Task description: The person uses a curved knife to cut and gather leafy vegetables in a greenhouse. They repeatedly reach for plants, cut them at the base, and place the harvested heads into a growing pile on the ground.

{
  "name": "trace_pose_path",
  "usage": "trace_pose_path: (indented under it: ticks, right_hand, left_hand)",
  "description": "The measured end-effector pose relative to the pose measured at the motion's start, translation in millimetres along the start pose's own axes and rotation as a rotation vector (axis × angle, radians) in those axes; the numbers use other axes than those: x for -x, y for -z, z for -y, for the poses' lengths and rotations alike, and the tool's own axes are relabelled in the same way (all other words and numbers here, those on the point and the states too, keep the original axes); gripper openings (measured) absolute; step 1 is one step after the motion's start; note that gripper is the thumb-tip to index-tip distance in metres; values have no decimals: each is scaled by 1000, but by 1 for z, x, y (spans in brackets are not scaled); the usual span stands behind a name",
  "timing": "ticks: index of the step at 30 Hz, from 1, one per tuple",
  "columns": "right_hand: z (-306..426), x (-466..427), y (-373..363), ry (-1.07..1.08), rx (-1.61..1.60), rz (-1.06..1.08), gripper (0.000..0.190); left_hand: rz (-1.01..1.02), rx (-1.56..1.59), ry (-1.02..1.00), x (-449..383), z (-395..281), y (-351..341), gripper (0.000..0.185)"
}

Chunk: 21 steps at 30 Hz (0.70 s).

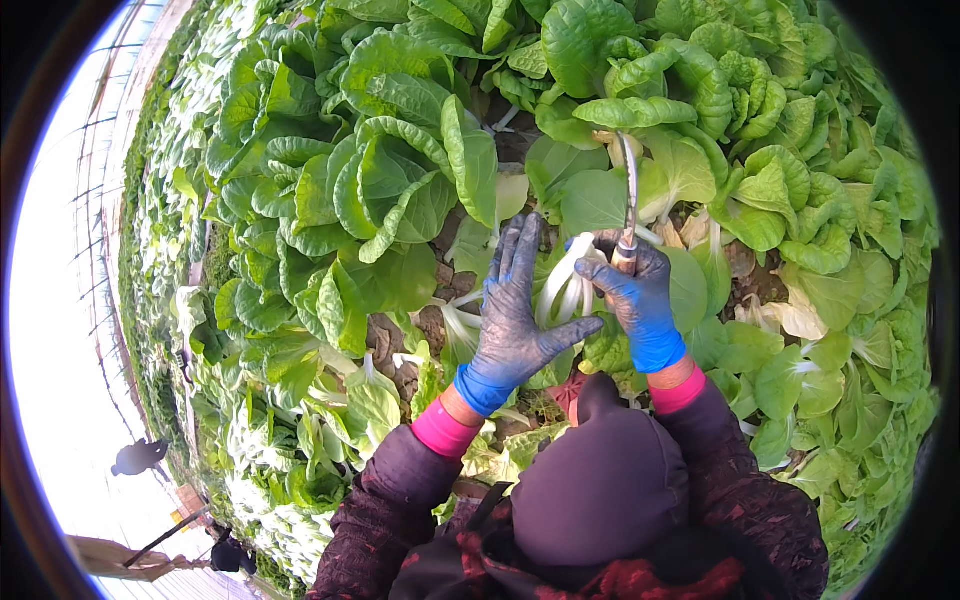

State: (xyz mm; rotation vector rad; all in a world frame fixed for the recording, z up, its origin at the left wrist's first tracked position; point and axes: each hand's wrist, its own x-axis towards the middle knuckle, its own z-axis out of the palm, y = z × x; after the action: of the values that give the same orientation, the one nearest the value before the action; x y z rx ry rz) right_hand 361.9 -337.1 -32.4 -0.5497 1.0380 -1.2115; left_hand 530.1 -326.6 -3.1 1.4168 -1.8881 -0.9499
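Observation:
Both hands wear blue gloves, soiled dark at the palms and fingers. My left hand (517, 307) is spread with its fingers pointing up the picture and holds nothing. My right hand (634, 289) grips the wooden handle of a knife with a narrow curved blade (632, 180), which points up the picture. Between the thumb and fingers of that same hand is the white cut end of a leafy green plant (562, 277); its pale stalks hang towards my left thumb. A large leafy green head (397, 187) stands left of my left hand.
Dense leafy greens (637, 60) surround the hands above and at both sides. Cut loose leaves (371, 397) and withered leaves (802, 311) lie on brown soil. At the far left, two people (139, 456) are near the wall of a greenhouse, beside a slanting pole (166, 535).

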Motion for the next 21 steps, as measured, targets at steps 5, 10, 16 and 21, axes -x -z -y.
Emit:
trace_pose_path:
  ticks: [5, 10, 16, 21]
  right_hand:
    - [-7, -17, 0, -57, 47, 212, 17]
    - [-16, -32, 20, 194, 271, -29, 11]
    - [22, -52, 73, 652, 461, -519, 18]
    - [39, -49, 74, 826, 559, -331, 37]
  left_hand:
    - [308, 606, 586, -9, 19, 6, 33]
    - [187, 791, 614, -7, 23, 7, 31]
    - [-58, 988, 456, -27, 14, 15, 27]
    - [204, -413, 69, -78, 5, -14, 36]
